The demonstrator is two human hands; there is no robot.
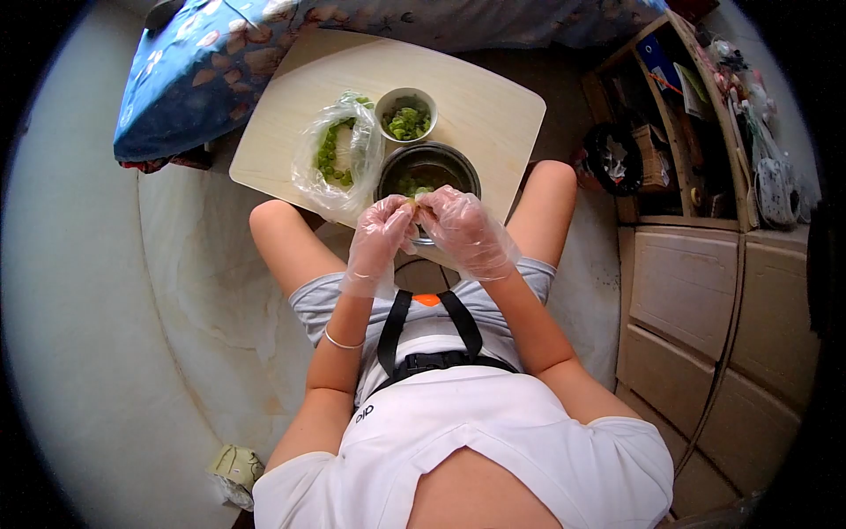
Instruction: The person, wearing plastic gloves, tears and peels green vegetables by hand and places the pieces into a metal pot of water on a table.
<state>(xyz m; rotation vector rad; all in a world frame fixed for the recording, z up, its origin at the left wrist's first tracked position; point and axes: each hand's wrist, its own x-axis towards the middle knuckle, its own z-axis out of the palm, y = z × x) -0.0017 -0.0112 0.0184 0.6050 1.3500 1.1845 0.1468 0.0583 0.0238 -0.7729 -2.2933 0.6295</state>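
Both hands wear clear plastic gloves and meet over the near edge of a dark metal pot (pixel 471 167) with green pieces in it. My left hand (pixel 382 236) and my right hand (pixel 458 225) pinch a small pale green piece (pixel 411 202) between their fingertips. Left of the pot, an open clear plastic bag (pixel 310 181) holds green pieces (pixel 330 150). A white bowl (pixel 384 104) behind the pot contains more green pieces (pixel 406 122). The pot's inside is partly hidden by my fingers.
The light wooden table (pixel 493 101) stands between my knees. Behind it is a bed with a blue floral cover (pixel 189 79). On the right are a wooden shelf (pixel 683 115), a black-lined bin (pixel 614 159) and drawers (pixel 683 278). A small bag (pixel 235 465) lies at lower left.
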